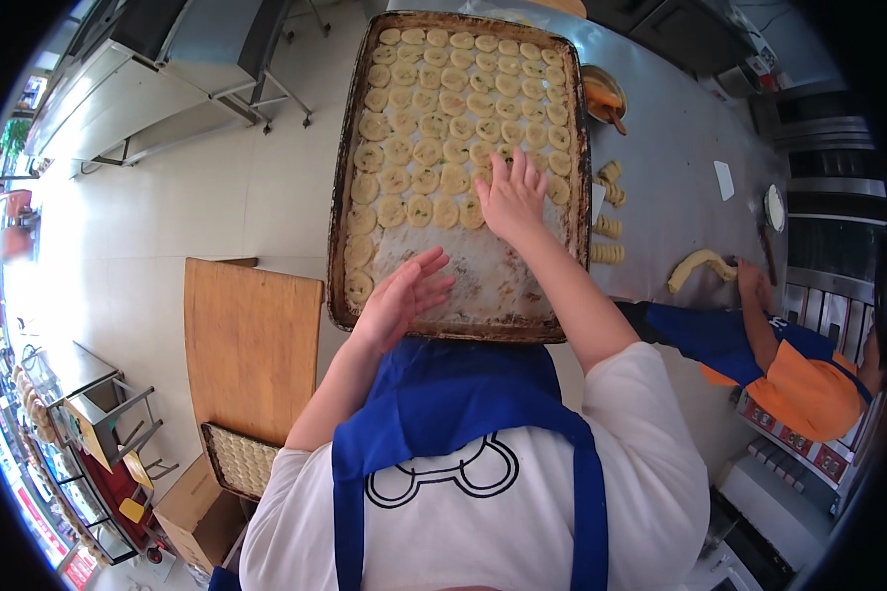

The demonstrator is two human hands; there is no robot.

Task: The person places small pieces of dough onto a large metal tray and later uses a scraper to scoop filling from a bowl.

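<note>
A steel table is seen running up the right of the view, and on it a large dark baking tray is laid, its far part filled with rows of pale round dough pieces and its near part bare and floury. A wooden board stands to the left of the tray, over the pale floor, with a smaller tray of dough below it and a brown cardboard box just beside that, by the lower left. The right hand is laid flat on the nearest row of dough pieces, fingers spread apart and closed on nothing. The left hand is held open over the bare part of the tray, fingers apart, nothing gripped. At the right edge a second person's hand is pressed on a pale dough roll, with cut dough lumps lying just beside the tray. A small white rectangular card lies on the table further right.
</note>
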